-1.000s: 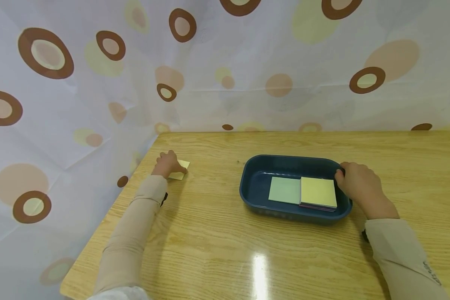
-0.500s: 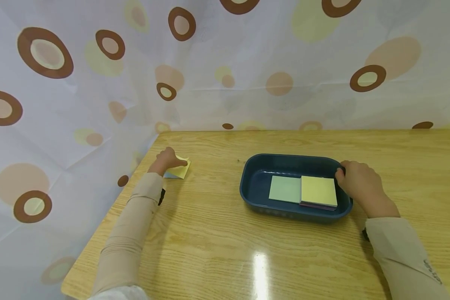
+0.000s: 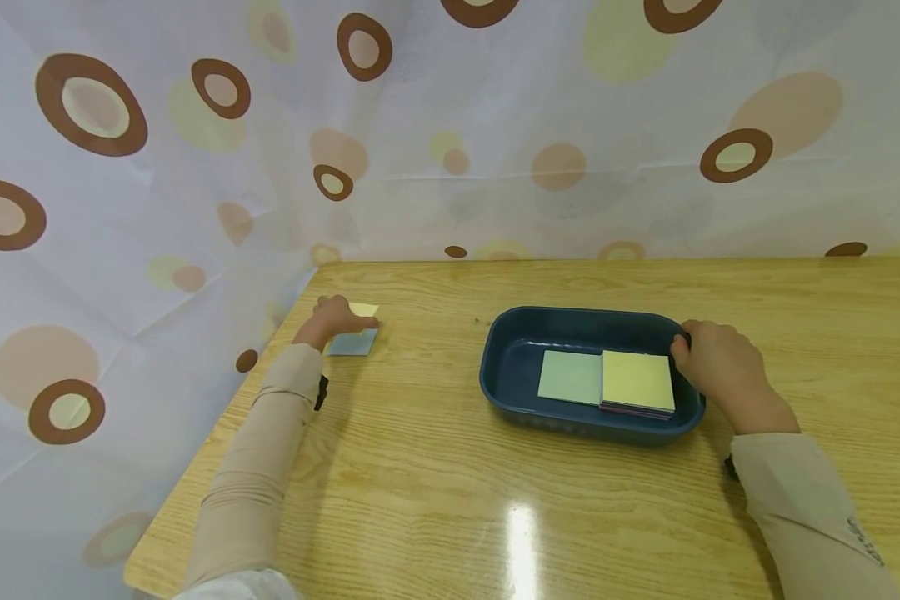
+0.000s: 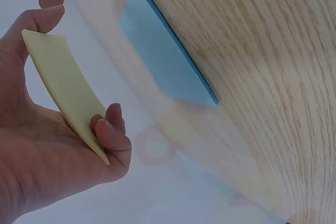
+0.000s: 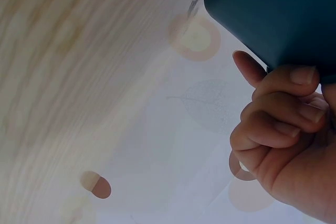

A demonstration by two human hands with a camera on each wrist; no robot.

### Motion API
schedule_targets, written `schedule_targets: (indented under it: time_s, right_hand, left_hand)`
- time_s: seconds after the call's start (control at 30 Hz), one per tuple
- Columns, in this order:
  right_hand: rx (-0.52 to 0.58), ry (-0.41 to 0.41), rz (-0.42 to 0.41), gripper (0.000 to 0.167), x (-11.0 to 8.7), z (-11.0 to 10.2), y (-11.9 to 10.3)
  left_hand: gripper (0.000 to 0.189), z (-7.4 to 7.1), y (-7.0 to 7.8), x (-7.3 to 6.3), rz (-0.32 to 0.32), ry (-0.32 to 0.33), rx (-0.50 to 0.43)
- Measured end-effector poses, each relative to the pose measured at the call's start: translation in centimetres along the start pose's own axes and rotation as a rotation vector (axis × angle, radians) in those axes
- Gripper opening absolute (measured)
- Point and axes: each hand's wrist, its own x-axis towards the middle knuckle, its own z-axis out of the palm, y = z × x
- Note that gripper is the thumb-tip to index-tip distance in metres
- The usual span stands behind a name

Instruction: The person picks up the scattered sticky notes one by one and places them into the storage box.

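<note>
My left hand is at the far left of the table, holding a thin pad of yellow sticky notes between its fingers. The pad is slightly bowed and raised off the surface. Beneath it a blue sticky note pad lies flat on the wood. At the right, my right hand grips the end rim of a dark blue plastic bin, fingers curled outside its wall. Inside the bin, a pale green note pad lies beside a taller stack with a yellow pad on top.
The wooden table has a left edge close to my left forearm. A patterned curtain hangs behind the table and along its left side. Light glares off the tabletop near the front.
My left hand has lifted the yellow pad off the blue one, which has come into sight below it. My right hand and the bin have stayed in place.
</note>
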Motion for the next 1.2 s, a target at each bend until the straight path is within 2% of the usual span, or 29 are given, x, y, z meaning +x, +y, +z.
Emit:
schedule_targets:
  time_s: [0.1, 0.2, 0.33, 0.47, 0.57, 0.7, 0.8, 0.93, 1.1, 1.2]
  right_hand:
    - [0.003, -0.009, 0.001, 0.04, 0.0, -0.1, 0.1]
    - [-0.002, -0.018, 0.005, 0.041, 0.0, -0.1, 0.0]
    - [-0.013, -0.008, 0.002, 0.04, 0.1, -0.2, -0.1]
    - [-0.017, -0.002, 0.003, 0.038, 0.1, -0.2, -0.2]
    - [-0.015, 0.0, 0.004, 0.036, 0.0, -0.2, -0.2]
    - [-0.012, 0.003, 0.005, 0.035, 0.0, -0.2, -0.2]
    - [-0.016, 0.002, 0.01, 0.036, 0.0, -0.2, -0.2]
    - [-0.02, -0.007, 0.021, 0.039, 0.1, -0.2, -0.2]
    - [-0.017, -0.011, 0.022, 0.039, 0.0, -0.3, -0.3]
    - [-0.015, -0.006, 0.014, 0.039, 0.0, -0.2, -0.2]
  left_hand:
    - [0.087, 0.1, 0.2, 0.1, 0.027, 0.005, 0.021]
    - [0.092, 0.3, 0.7, 0.0, 0.086, 0.017, 0.038]
    - [0.095, 0.4, 2.4, -0.8, 0.169, 0.053, 0.011]
    - [0.093, 0.5, 5.3, -2.0, 0.268, 0.069, 0.008]
    - [0.092, 0.5, 7.9, -2.9, 0.388, 0.066, 0.026]
    - [0.092, 0.8, 11.1, -4.2, 0.557, 0.026, 0.055]
    - [0.092, 1.1, 13.3, -5.3, 0.64, -0.005, 0.087]
    - [0.092, 2.2, 16.3, -6.4, 0.708, -0.017, 0.185]
    - [0.091, 4.2, 19.7, -7.0, 0.776, -0.024, 0.379]
    - [0.092, 5.7, 21.3, -7.1, 0.786, -0.054, 0.505]
